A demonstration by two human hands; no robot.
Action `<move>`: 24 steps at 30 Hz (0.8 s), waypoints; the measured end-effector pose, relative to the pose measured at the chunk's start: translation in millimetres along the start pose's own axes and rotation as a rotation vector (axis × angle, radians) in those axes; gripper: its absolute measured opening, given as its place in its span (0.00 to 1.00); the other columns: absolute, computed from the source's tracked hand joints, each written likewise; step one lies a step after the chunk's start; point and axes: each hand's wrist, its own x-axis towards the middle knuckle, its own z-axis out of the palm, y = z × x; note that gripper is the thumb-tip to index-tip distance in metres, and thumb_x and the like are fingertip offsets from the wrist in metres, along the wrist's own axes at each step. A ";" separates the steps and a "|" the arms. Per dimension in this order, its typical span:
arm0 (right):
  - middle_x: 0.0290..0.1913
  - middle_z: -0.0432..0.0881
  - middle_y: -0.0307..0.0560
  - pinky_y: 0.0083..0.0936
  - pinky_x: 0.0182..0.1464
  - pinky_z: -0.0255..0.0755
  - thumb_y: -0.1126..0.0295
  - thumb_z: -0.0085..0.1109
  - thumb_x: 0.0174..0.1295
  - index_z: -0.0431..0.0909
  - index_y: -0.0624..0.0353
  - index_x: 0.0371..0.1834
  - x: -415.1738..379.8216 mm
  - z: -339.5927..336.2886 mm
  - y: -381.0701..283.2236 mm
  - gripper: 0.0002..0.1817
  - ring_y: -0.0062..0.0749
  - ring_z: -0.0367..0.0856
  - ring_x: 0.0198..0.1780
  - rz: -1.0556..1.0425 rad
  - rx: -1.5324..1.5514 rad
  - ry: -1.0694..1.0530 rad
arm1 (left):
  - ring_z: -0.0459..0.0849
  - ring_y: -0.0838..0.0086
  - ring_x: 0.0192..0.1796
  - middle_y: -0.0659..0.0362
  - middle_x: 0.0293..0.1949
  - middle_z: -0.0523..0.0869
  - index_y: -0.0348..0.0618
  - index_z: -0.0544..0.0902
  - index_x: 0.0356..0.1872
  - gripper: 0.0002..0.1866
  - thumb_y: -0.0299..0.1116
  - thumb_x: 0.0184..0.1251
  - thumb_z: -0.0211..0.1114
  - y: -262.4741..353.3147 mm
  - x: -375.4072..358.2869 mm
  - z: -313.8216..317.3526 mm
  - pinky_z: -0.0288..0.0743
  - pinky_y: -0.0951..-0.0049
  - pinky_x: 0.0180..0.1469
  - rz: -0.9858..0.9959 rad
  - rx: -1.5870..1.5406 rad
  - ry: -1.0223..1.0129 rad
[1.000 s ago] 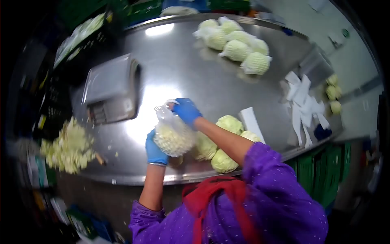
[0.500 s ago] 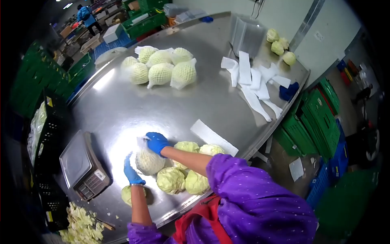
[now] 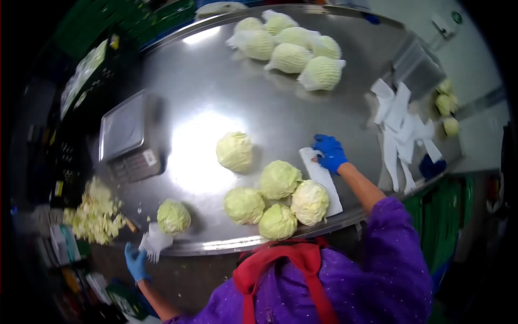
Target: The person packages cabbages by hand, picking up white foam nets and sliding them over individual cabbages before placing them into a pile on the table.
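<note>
My left hand (image 3: 136, 262), in a blue glove, is off the table's front edge with its fingers apart. Just right of it, a crumpled white mesh piece (image 3: 156, 241) hangs over the edge beside a lone cabbage (image 3: 174, 217). My right hand (image 3: 330, 153), also gloved, grips the upper end of a flat white foam sleeve (image 3: 328, 186). Left of this sleeve several bare cabbages (image 3: 280, 179) sit together. Another bare cabbage (image 3: 234, 152) stands alone behind them, touched by neither hand.
Several net-wrapped cabbages (image 3: 289, 58) lie at the back of the metal table (image 3: 216, 97). White sleeves (image 3: 399, 127) are piled at the right. A scale (image 3: 127, 137), leaf scraps (image 3: 97, 216) and a dark crate (image 3: 89, 102) are at the left.
Both hands have left the netted cabbage, and a bare one stands alone there. My left hand moved down and left, my right hand right to the sleeve. The camera view has shifted.
</note>
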 end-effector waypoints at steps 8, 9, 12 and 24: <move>0.33 0.77 0.43 0.28 0.37 0.70 0.63 0.66 0.46 0.80 0.54 0.35 53.8 -90.1 -39.3 0.14 0.34 0.75 0.36 -0.284 0.480 0.339 | 0.77 0.73 0.48 0.55 0.48 0.78 0.35 0.75 0.50 0.17 0.21 0.58 0.56 248.4 -53.0 179.6 0.72 0.75 0.50 0.338 -0.592 -0.170; 0.33 0.76 0.40 0.26 0.37 0.69 0.63 0.65 0.48 0.79 0.55 0.36 56.2 -124.7 -69.0 0.13 0.30 0.75 0.35 -0.174 0.706 0.105 | 0.75 0.69 0.51 0.54 0.52 0.76 0.38 0.74 0.54 0.19 0.25 0.59 0.57 273.4 -64.2 209.6 0.69 0.70 0.54 0.477 -0.595 -0.301; 0.33 0.76 0.33 0.17 0.35 0.66 0.61 0.59 0.54 0.78 0.58 0.39 63.1 -169.2 -143.1 0.14 0.16 0.71 0.36 0.062 1.171 -0.449 | 0.69 0.70 0.59 0.55 0.61 0.67 0.41 0.60 0.65 0.33 0.30 0.58 0.61 337.9 -97.8 274.3 0.62 0.72 0.59 0.556 -0.807 -0.904; 0.33 0.74 0.34 0.16 0.39 0.66 0.62 0.55 0.60 0.73 0.60 0.40 47.8 -75.6 -203.3 0.13 0.17 0.71 0.36 0.089 1.713 -0.216 | 0.76 0.81 0.34 0.61 0.33 0.78 0.41 0.75 0.37 0.05 0.30 0.66 0.52 301.3 -92.5 304.8 0.72 0.80 0.37 -0.029 -1.418 -0.717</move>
